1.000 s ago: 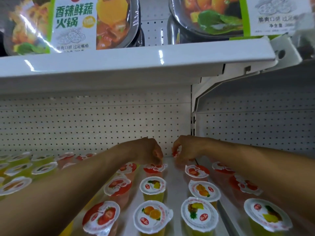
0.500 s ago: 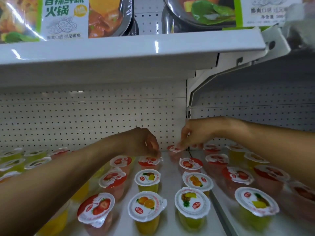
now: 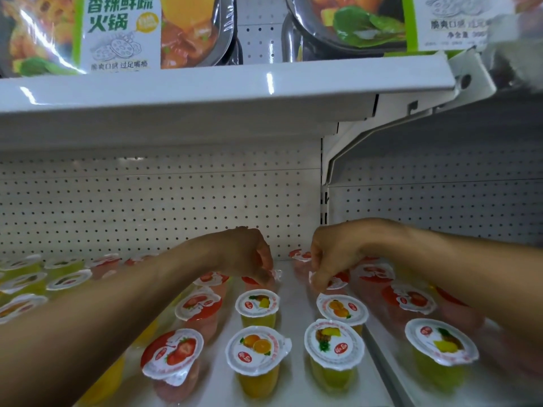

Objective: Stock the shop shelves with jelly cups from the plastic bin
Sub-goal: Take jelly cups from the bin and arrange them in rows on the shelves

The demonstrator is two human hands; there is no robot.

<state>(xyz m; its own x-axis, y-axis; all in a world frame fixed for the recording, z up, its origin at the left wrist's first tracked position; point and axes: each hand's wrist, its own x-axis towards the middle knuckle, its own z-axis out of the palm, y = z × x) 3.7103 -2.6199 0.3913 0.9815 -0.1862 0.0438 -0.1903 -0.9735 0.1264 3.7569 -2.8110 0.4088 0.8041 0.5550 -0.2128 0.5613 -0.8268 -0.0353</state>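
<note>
The left hand (image 3: 246, 257) curls its fingers down and pinches the lid rim of a red-lidded jelly cup (image 3: 253, 279); the right hand (image 3: 335, 254) does the same to a strawberry jelly cup (image 3: 338, 282); each cup stands upright on the lower shelf (image 3: 296, 292), straight beneath its own fingertips, in the third row from the front edge; the two stand near each other, with a strip of bare shelf between them. Their long axes are vertical, so any shift is probably a slide or a straight lift by the rim; the left hand is nearer the red-lidded cup and the right nearer the strawberry one, so neither needs to cross. Beyond and between the hands, one back cup (image 3: 299, 255) sits against the pegboard wall (image 3: 147, 207).

Between the forearms there are ten cups in this bay; six are red-lidded, including the two held; two are orange cups (image 3: 257, 349); two are pineapple cups (image 3: 333, 343). In the right bay three show plainly, one yellow-green cup (image 3: 440, 342) and two strawberry ones, with more blurred behind the right forearm; at far left a smeared cluster (image 3: 26, 282) defies an exact count. The plastic bin is not in view. On the upper shelf (image 3: 205, 92) two hotpot bowls (image 3: 123, 30) face front.
</note>
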